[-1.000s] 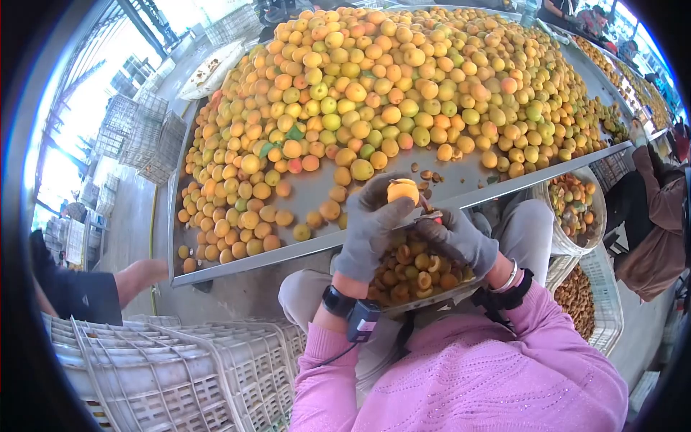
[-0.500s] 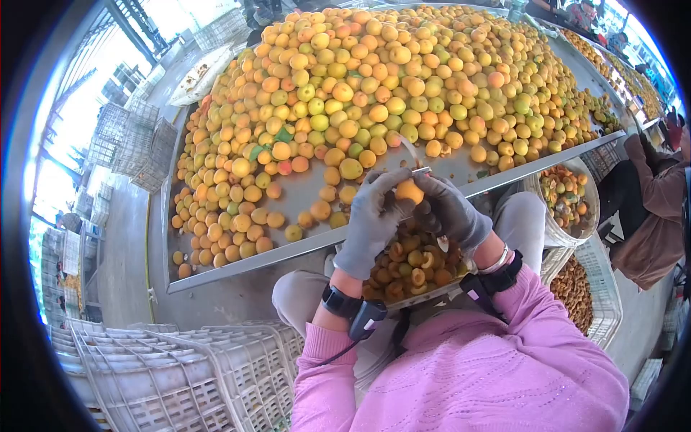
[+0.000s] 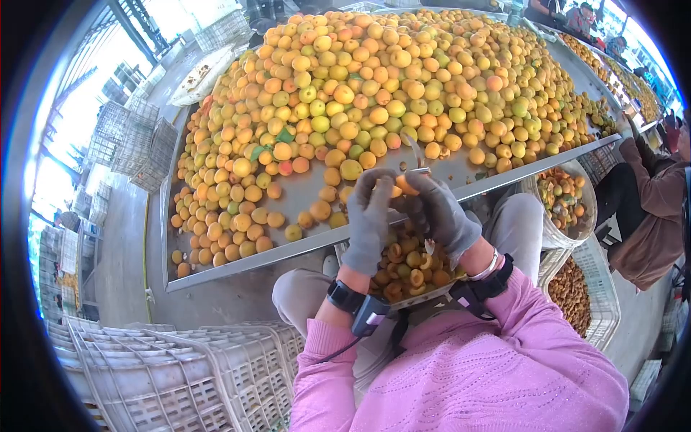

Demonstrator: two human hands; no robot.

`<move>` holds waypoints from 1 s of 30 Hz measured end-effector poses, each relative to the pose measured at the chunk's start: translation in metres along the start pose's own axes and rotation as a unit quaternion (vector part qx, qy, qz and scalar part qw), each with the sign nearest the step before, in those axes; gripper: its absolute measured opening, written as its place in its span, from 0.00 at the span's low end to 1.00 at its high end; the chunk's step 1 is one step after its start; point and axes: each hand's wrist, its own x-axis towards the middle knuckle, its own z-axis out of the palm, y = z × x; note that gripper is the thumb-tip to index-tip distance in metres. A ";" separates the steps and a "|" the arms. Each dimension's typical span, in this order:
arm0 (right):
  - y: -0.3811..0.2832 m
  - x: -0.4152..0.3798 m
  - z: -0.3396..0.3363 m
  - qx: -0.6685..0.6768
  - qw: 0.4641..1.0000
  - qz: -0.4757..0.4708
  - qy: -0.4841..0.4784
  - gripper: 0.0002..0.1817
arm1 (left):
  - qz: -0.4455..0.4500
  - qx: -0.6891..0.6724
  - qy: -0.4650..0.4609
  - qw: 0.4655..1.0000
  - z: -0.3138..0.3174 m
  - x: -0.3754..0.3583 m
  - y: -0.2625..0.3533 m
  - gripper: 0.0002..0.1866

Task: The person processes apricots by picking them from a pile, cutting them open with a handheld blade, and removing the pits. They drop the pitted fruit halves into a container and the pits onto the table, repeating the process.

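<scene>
Fingers (image 3: 367, 189) of the gloved left hand (image 3: 368, 227) are bent in, pinching a bit of orange fruit (image 3: 395, 191) afaict. The gloved right hand (image 3: 448, 216) is just beside it on the right, fingers curled, thumb + index looking closed on a small knife (image 3: 419, 171), w/ another orange bit (image 3: 407, 185) tucked up against them. So the fruit's b/w the two hands, up by the near rim of the metal table (image 3: 288, 255), w/ the big pile (image 3: 360, 86) on the far side and a container (image 3: 425, 296) of opened fruit below.

To do this bit well imo: light pinch on the left b/c soft fruit prob bruises easily, blade pointing far and away from the left fingertips (gloves look thin tbh), and hands kept over the container so drips land inside.

Hard to see: idk if the two orange bits are halves of one fruit or joined. The knife's handle is mostly hidden in the right hand, and its thin curved blade kinda blends into the grey tabletop. Gap b/w the palms is dark. There's also a pale sliver (image 3: 430, 246) under the right hand, can't tell what. Hands block the container's far side.
</scene>
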 end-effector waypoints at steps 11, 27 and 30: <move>0.005 0.009 -0.020 0.103 0.993 0.061 0.009 0.23 | -0.083 -0.305 -0.063 0.946 -0.012 0.002 -0.001 0.16; 0.007 -0.015 -0.045 0.023 0.998 0.051 0.022 0.22 | 0.114 0.347 0.041 0.930 0.004 0.049 -0.044 0.09; 0.008 -0.020 -0.050 -0.051 0.997 0.038 0.046 0.23 | -0.082 0.048 0.065 0.993 0.008 0.047 -0.029 0.12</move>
